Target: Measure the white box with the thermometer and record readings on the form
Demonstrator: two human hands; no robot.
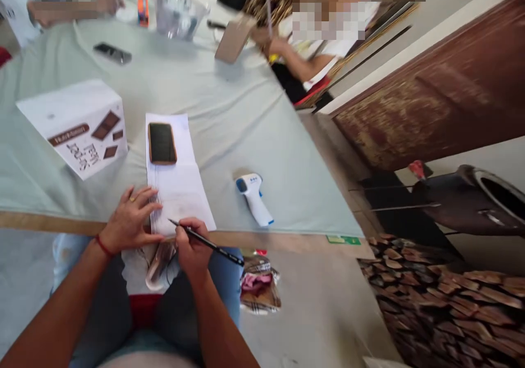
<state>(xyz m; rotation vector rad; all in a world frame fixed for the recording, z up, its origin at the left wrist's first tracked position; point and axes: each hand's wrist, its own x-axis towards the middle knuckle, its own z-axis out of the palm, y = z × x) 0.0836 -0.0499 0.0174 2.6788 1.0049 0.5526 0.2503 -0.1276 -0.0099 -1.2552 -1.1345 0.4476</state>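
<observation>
My right hand (193,247) grips a black pencil (211,243), its tip over the lower part of a white paper (184,193) at the table's near edge. Faint markings run along the sheet's left side. With fingers spread, my left hand (133,220) rests on the paper's left edge; it has a ring and a red wrist cord. A smartphone (162,144) in a brown case lies on the paper's upper half. Right of the paper lies a white and blue infrared thermometer (254,198). A folded white card (86,130) with brown pictures stands to the left.
The table (279,160) has a pale green cloth. Farther off are a dark phone (112,52), an orange box (143,10), a clear container (180,12) and a clipboard (234,40) by a seated person. Another person's arm reaches in at far left. Firewood (447,308) is stacked at right.
</observation>
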